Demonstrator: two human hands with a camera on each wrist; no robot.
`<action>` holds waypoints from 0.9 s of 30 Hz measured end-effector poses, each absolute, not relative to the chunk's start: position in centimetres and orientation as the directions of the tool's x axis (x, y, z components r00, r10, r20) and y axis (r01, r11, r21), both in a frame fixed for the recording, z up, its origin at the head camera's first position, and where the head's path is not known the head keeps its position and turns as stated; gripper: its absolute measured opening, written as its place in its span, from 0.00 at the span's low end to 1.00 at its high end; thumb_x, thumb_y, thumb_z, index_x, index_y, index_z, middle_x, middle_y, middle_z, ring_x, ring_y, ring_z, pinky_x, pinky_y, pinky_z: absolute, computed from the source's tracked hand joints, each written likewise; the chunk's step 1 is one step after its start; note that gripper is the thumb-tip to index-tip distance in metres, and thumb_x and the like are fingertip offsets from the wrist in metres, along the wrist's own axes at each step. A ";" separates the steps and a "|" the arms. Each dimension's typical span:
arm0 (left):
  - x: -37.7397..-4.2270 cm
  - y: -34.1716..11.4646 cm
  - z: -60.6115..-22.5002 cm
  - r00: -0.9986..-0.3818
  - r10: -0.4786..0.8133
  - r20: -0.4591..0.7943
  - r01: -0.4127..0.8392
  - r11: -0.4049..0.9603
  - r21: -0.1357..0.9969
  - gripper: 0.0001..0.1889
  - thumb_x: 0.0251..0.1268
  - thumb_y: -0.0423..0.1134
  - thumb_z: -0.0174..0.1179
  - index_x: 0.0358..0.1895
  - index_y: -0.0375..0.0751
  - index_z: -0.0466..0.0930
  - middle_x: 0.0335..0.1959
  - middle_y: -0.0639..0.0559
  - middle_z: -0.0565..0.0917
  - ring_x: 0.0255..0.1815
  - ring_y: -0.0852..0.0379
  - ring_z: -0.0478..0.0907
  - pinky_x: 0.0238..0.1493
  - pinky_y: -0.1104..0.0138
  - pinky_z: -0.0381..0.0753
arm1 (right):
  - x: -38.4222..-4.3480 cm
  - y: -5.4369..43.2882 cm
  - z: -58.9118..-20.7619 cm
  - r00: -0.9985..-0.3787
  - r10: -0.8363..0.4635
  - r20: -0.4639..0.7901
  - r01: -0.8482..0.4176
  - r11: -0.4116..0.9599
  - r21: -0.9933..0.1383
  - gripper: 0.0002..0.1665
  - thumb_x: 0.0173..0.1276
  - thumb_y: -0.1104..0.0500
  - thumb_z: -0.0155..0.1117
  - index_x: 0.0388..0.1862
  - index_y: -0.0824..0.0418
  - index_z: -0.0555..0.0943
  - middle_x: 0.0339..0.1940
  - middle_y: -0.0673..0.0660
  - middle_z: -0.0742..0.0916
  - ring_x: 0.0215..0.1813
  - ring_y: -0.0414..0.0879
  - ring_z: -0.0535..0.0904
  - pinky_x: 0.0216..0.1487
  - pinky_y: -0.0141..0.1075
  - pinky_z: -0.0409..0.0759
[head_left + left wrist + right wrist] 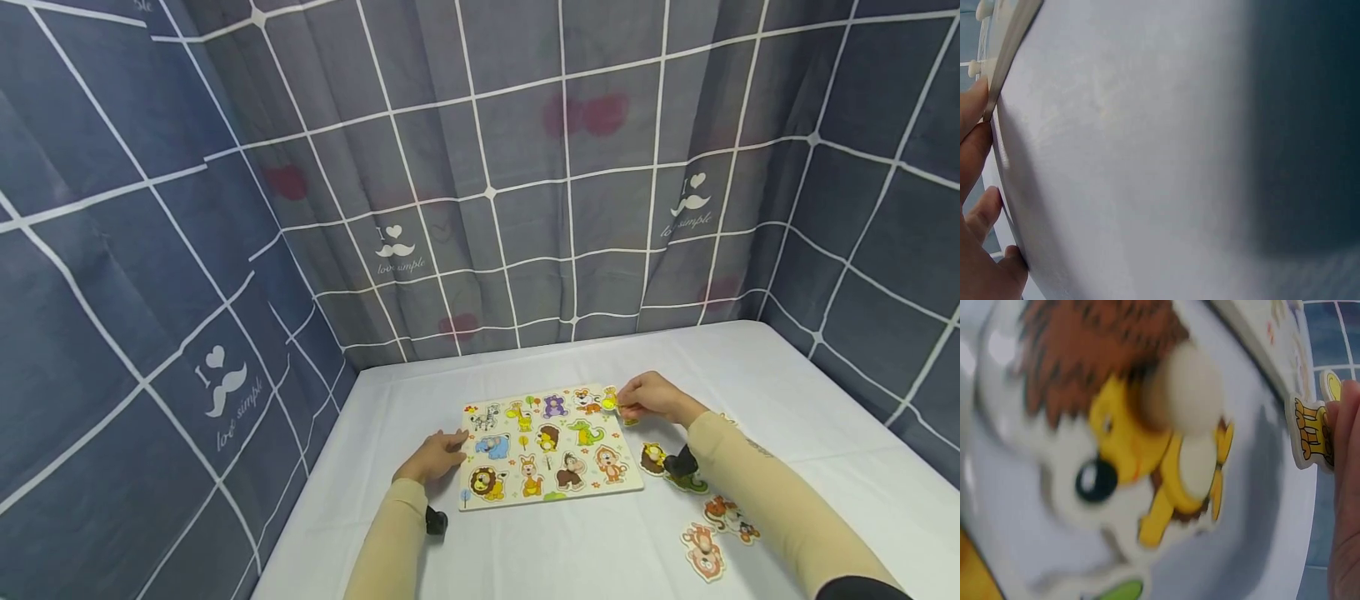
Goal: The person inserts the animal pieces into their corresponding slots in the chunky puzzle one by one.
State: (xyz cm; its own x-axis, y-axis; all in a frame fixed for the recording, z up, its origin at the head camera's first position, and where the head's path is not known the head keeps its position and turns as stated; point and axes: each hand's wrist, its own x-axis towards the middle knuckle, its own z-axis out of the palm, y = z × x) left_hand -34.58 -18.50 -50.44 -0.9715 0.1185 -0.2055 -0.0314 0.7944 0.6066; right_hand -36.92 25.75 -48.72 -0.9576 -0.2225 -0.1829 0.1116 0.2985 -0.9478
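Note:
A cream animal puzzle board (pixel 506 450) lies on the white tabletop. My left hand (pixel 432 457) rests at its left side, fingertips touching the edge of the board. At the board's far right corner, my right hand (pixel 654 396) pinches a yellow puzzle piece, seemingly a giraffe (pixel 609 398). In the right wrist view, the legs of this giraffe piece (pixel 1311 431) stick out beside the fingers, tilted off the table. Below the right wrist lies a loose hedgehog piece (pixel 652 458) with a pale knob (pixel 1192 389).
Right of the board, a green crocodile piece (pixel 688 482) is partly covered by the wrist camera (pixel 681 462). Nearer me lie an orange tiger piece (pixel 722 512) and a monkey piece (pixel 705 552). Other pieces are partly hidden by the right forearm. Grey checked curtains (pixel 487 250) enclose the table.

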 end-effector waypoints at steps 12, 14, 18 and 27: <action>-34.4 -18.4 -50.3 -0.972 0.124 -0.201 -0.027 0.789 0.614 0.26 0.67 0.42 0.64 0.69 0.54 0.75 0.79 0.42 0.62 0.82 0.35 0.48 0.79 0.37 0.45 | -36.8 24.4 -48.8 -0.965 -0.191 -0.178 0.130 0.238 -0.963 0.17 0.73 0.67 0.57 0.52 0.81 0.76 0.26 0.53 0.88 0.27 0.37 0.83 0.30 0.28 0.84; -34.4 -18.4 -50.2 -0.971 0.120 -0.205 -0.034 0.785 0.619 0.26 0.67 0.42 0.64 0.68 0.54 0.75 0.79 0.43 0.62 0.82 0.36 0.48 0.79 0.37 0.45 | -36.8 24.2 -48.8 -0.966 -0.178 -0.187 0.143 0.231 -0.962 0.16 0.73 0.67 0.58 0.52 0.81 0.76 0.26 0.53 0.88 0.26 0.37 0.83 0.30 0.27 0.84; -34.4 -18.4 -50.2 -0.971 0.112 -0.209 -0.043 0.784 0.619 0.26 0.67 0.41 0.64 0.68 0.54 0.75 0.79 0.41 0.61 0.82 0.35 0.48 0.79 0.37 0.45 | -37.0 23.7 -49.0 -0.969 -0.148 -0.199 0.165 0.214 -0.963 0.16 0.72 0.66 0.59 0.51 0.79 0.77 0.25 0.53 0.88 0.26 0.37 0.84 0.30 0.27 0.85; -34.5 -18.3 -50.4 -0.972 0.105 -0.211 -0.046 0.794 0.606 0.26 0.68 0.42 0.63 0.69 0.55 0.75 0.80 0.37 0.58 0.82 0.34 0.47 0.79 0.37 0.46 | -36.8 22.7 -49.0 -0.969 -0.129 -0.211 0.188 0.170 -0.967 0.16 0.73 0.66 0.59 0.52 0.80 0.77 0.25 0.53 0.87 0.26 0.37 0.85 0.32 0.27 0.87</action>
State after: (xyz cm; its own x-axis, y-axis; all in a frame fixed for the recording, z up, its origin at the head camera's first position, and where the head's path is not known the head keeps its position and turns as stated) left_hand -34.50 -18.32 -50.39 -0.9719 0.1047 -0.2110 -0.0461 0.7940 0.6062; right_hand -36.78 22.65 -48.99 -0.9690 -0.1286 -0.2109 0.1880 0.1696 -0.9674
